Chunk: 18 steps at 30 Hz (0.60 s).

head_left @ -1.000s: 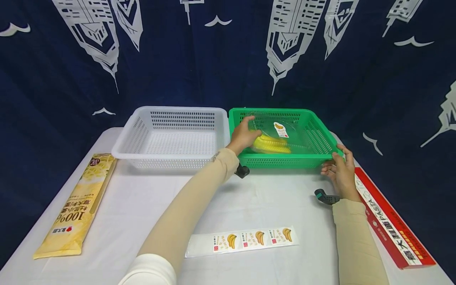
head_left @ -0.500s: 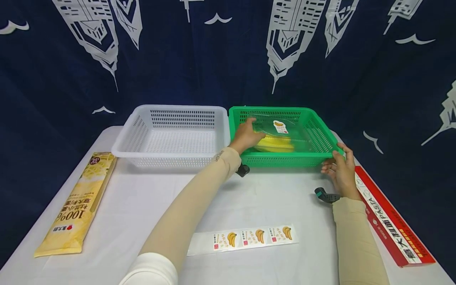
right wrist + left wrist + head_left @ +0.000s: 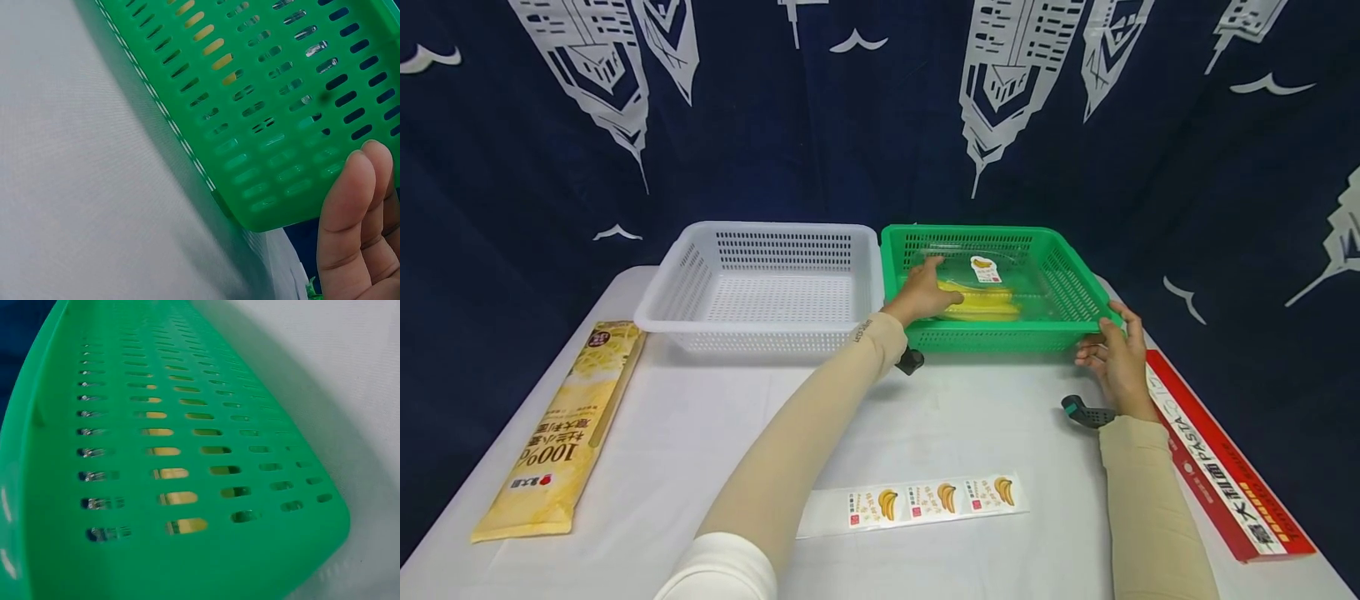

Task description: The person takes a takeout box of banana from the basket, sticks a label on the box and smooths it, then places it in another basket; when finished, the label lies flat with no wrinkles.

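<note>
A clear plastic box [image 3: 1033, 283] with yellow bananas [image 3: 981, 304] inside and a banana label [image 3: 985, 269] lies flat in the green basket [image 3: 1000, 337]. Over the box's left end my left hand [image 3: 921, 292] reaches, thumb and index finger spread apart; its other fingers are hidden. The left wrist view shows only the basket's slotted front wall [image 3: 125, 562], yellow showing through the slots. At the basket's front right corner my right hand [image 3: 1120, 358] holds the rim, and in the right wrist view its fingertips sit right at the corner.
Left of the green basket stands a white basket [image 3: 790, 325]. A yellow pasta packet [image 3: 561, 433] lies at the table's left side, a red pasta box [image 3: 1225, 467] at the right. A strip of banana stickers [image 3: 936, 504] lies in front, on the white tablecloth [image 3: 977, 417].
The clear box has come down from a tilt to lie flat in the green basket, its label slightly lower. My left hand has shifted slightly right and down. The right hand has stayed put.
</note>
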Motion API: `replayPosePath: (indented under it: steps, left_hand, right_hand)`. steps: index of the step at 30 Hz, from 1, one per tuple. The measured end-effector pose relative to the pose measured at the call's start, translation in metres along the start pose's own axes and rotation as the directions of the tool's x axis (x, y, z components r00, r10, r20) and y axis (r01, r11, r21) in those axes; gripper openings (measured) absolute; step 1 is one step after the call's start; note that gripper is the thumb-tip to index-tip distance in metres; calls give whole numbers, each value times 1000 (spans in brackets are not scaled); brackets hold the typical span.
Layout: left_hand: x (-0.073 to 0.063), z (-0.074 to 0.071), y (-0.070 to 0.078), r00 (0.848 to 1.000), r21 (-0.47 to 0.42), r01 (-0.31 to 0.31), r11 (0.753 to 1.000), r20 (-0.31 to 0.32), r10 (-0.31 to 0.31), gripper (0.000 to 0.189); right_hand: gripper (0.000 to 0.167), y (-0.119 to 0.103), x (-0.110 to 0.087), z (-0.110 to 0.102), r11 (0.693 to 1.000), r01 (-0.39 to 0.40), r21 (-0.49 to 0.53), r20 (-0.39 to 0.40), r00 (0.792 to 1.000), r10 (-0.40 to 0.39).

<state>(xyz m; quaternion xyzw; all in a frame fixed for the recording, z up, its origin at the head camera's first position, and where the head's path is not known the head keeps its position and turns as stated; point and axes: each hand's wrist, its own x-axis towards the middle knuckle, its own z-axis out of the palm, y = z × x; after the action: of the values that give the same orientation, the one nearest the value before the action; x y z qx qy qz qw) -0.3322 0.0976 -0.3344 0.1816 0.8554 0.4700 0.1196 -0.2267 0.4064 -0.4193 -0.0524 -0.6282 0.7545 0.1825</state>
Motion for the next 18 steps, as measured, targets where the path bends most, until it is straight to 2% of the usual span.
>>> replayPosePath:
  steps: [6,10,15,18]
  left_hand:
    - [0,-6,1,999,8,31,999,41,-31,88]
    - [-2,-13,3,997,13,27,1000,78,-28,91]
    - [-12,-29,2,994,-27,-42,999,96,44,87]
    - [-23,-41,0,990,-102,-101,990,91,110,82]
  right_hand:
    - [41,1,1,0,1000,-4,-8,-5,1000,4]
    - [39,2,0,0,1000,-3,-12,-7,1000,3]
    - [39,1,0,1,1000,-1,-10,-3,1000,1]
    - [40,0,0,0,1000,-6,-7,0,1000,6]
